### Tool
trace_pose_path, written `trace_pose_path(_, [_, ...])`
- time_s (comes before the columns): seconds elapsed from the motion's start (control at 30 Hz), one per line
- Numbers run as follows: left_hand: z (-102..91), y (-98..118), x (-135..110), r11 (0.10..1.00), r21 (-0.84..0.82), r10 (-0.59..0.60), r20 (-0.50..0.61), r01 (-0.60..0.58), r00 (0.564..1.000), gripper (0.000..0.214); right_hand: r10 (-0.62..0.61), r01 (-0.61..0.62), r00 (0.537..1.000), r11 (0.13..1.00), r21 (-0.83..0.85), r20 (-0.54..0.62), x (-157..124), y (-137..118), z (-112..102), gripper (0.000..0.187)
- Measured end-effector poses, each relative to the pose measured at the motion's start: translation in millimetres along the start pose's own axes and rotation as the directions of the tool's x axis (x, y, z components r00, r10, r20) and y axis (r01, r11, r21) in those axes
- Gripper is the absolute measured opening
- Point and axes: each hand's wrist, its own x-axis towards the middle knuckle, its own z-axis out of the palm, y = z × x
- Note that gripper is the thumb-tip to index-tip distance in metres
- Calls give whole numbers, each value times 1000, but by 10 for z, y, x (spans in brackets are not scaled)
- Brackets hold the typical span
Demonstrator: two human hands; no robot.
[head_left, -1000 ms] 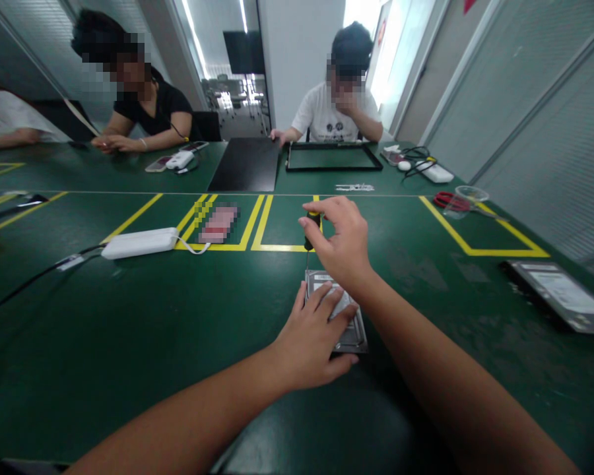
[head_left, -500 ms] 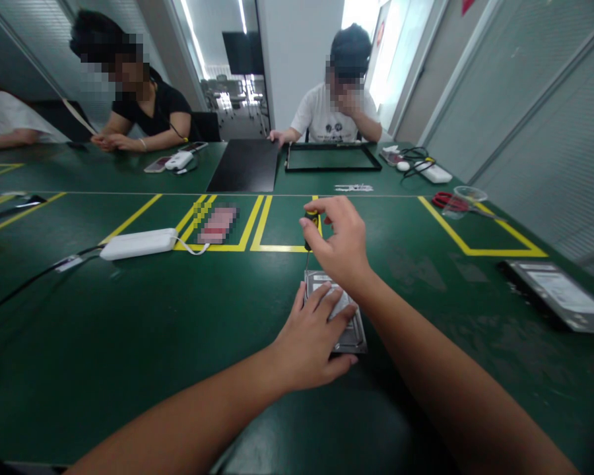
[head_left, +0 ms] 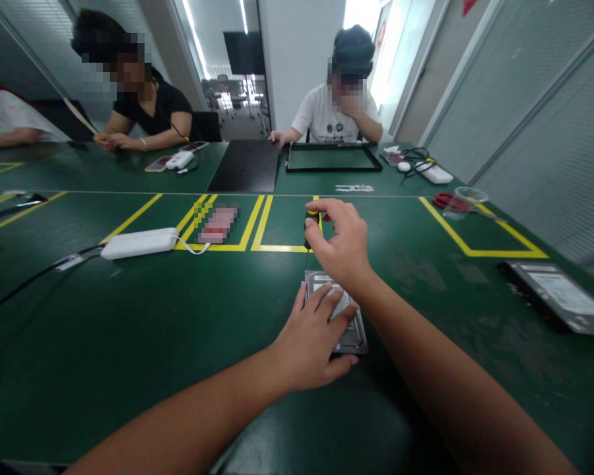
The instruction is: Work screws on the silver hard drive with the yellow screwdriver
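Note:
A silver hard drive (head_left: 352, 333) lies flat on the green table (head_left: 178, 316) in front of me. My left hand (head_left: 309, 343) rests on top of it, fingers spread flat and thumb along its near edge, pressing it down. My right hand (head_left: 340, 245) is above the drive's far end, fingers pinched round the black and yellow handle of a small screwdriver (head_left: 309, 231). The screwdriver stands upright with its thin shaft pointing down at the drive's far left corner.
A white power strip (head_left: 138, 243) with a cable lies left. Another hard drive (head_left: 559, 293) sits at the right. Yellow tape boxes (head_left: 480, 251) mark the table. Red scissors and a plastic cup (head_left: 462, 200) are far right. Two people sit opposite by a black frame (head_left: 332, 157).
My right hand's fingers have turned slightly round the screwdriver handle, closing in on it. The left hand and the drive have stayed put.

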Motion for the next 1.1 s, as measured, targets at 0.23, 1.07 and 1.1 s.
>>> trace_pose_path(0.23, [-5,3,4,1000,7,3,-1,-3,1000,76,-21,20,1000,999,38,20,2,-4,-11,16])
trace_pose_path(1.07, [-12,12,1,1000,5,-1,-3,1,1000,77,-48,48,999,998,31,-18,10,-21,-14,13])
trace_pose_path(1.1, [-12,10,2,1000,2,-1,-3,1,1000,77,-53,54,998,998,38,-23,12,-26,-17,14])
